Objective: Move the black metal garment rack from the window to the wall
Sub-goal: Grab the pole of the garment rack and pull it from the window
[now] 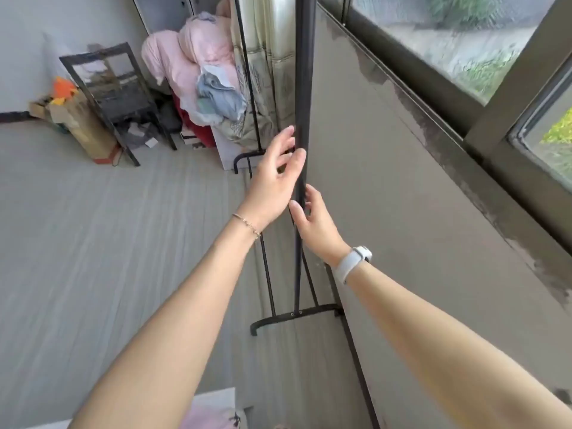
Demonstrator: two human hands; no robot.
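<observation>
At centre frame, the rack (301,88) stood against the wall under the window (464,41), its near post loosely ringed by the left hand (274,181) and right hand (315,216), fingers not fully closed. If lifted so, slipping was judged likely; the far foot could snag the curtain (266,72).

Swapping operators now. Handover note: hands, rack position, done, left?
Left hand: open, fingers on the near upright of the black metal garment rack, no closed grip yet.
Right hand: lower on the same post, fingers curling round it, closure unclear.
Rack: standing along the wall under the window, feet on the grey floor.
Done: hands placed.
Left: grip, lift, carry to the wall.
</observation>
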